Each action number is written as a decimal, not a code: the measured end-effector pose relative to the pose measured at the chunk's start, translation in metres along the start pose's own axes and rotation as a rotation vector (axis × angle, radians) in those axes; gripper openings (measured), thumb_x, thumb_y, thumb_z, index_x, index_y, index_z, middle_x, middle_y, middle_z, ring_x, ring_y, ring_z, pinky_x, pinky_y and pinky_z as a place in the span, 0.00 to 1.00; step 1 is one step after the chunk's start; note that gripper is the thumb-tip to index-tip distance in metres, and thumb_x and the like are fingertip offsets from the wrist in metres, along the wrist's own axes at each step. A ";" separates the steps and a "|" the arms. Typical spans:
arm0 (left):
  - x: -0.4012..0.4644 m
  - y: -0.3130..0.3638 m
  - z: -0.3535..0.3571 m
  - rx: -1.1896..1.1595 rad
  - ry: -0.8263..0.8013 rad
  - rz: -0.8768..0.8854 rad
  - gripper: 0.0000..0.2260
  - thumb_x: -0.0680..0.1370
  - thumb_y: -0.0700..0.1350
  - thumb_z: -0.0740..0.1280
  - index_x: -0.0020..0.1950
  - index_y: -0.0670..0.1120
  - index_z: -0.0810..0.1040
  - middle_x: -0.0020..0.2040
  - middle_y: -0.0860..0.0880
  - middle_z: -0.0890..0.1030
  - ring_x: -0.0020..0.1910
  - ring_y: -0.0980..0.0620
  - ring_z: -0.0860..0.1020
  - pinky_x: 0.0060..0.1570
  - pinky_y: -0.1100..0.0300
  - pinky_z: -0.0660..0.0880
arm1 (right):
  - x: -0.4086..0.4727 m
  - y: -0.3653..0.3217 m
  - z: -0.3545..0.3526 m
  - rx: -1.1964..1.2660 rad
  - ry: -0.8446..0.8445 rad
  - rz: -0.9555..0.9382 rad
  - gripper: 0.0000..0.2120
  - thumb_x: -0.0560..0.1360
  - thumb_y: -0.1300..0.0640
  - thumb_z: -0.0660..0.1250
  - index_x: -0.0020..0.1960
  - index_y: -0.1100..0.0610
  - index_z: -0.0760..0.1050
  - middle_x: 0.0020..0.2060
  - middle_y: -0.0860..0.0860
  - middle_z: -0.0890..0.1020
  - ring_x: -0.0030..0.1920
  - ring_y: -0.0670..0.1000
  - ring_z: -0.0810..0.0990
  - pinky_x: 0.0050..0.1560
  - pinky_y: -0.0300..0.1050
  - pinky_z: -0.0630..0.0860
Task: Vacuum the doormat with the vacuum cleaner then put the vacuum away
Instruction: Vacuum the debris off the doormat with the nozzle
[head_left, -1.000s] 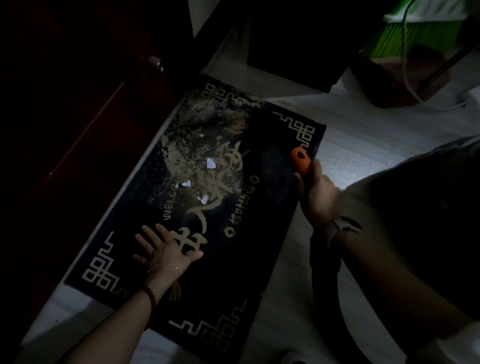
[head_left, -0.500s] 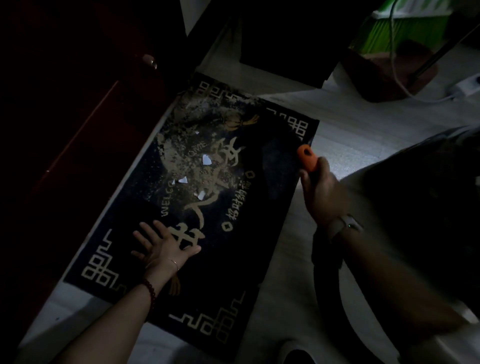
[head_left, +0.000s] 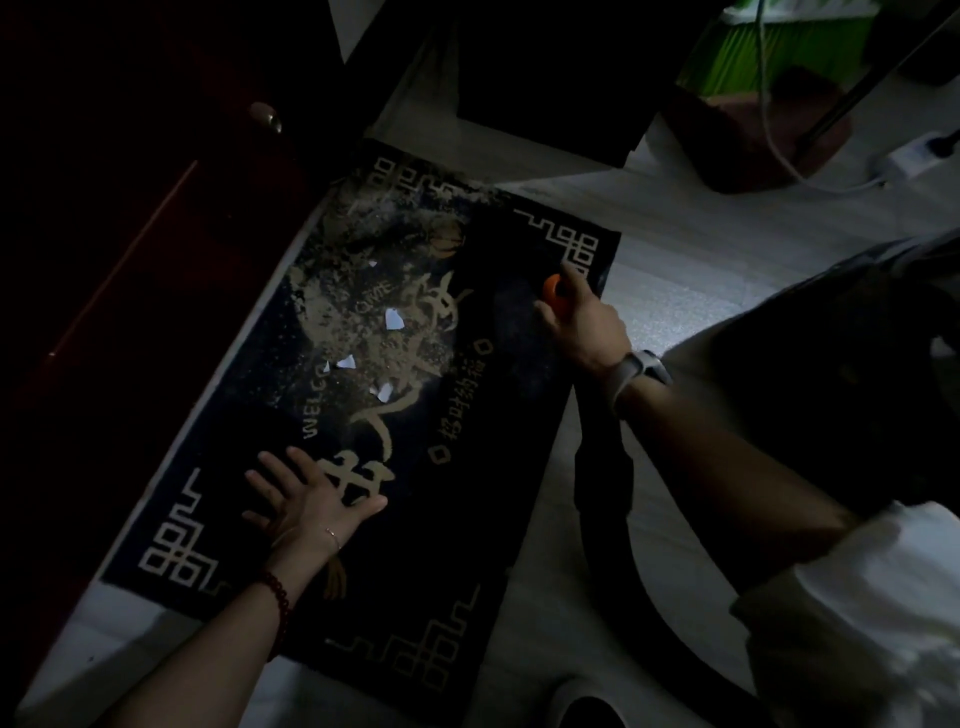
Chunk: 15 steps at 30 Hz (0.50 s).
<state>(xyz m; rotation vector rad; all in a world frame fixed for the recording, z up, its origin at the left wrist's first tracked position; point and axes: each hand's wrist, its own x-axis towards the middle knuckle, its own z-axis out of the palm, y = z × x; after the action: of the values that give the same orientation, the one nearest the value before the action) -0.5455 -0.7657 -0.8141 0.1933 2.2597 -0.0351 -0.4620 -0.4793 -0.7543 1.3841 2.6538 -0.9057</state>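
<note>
White paper scraps (head_left: 395, 318) between hands on dusty dark gold-patterned doormat (head_left: 467, 519); left hand (head_left: 311, 501) pressed flat, right hand (head_left: 584, 325) gripping orange-tipped vacuum nozzle (head_left: 553, 291).

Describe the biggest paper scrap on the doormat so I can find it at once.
Start from the dark rectangular doormat with gold lettering beside the dark red cabinet. On its dusty far half, look ahead of the flat left hand and left of the right hand gripping the orange-tipped nozzle. The largest white paper scrap lies farther from the left hand than the two smaller scraps.
</note>
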 end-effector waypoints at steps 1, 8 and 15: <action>-0.001 0.001 -0.001 0.003 -0.003 -0.004 0.57 0.67 0.66 0.68 0.74 0.39 0.33 0.73 0.37 0.30 0.72 0.36 0.32 0.69 0.36 0.44 | -0.002 0.000 0.000 0.002 -0.014 0.001 0.27 0.78 0.50 0.59 0.74 0.50 0.54 0.58 0.65 0.76 0.54 0.67 0.76 0.48 0.51 0.71; -0.005 0.003 -0.004 0.001 -0.013 -0.001 0.56 0.67 0.66 0.69 0.74 0.39 0.33 0.73 0.37 0.31 0.72 0.36 0.33 0.69 0.36 0.43 | -0.094 0.028 0.025 0.026 -0.033 -0.209 0.30 0.75 0.45 0.57 0.74 0.55 0.57 0.43 0.62 0.82 0.37 0.61 0.80 0.35 0.47 0.73; -0.007 0.007 -0.011 0.008 -0.056 -0.020 0.57 0.67 0.64 0.70 0.74 0.38 0.33 0.72 0.35 0.31 0.72 0.35 0.33 0.69 0.36 0.45 | -0.091 0.037 -0.002 0.005 0.113 -0.121 0.27 0.77 0.51 0.62 0.73 0.52 0.58 0.49 0.61 0.82 0.42 0.61 0.80 0.39 0.49 0.74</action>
<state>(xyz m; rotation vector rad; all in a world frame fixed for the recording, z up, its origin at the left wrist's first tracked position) -0.5484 -0.7584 -0.8017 0.1719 2.2057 -0.0595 -0.3782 -0.5303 -0.7454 1.3271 2.8484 -0.8700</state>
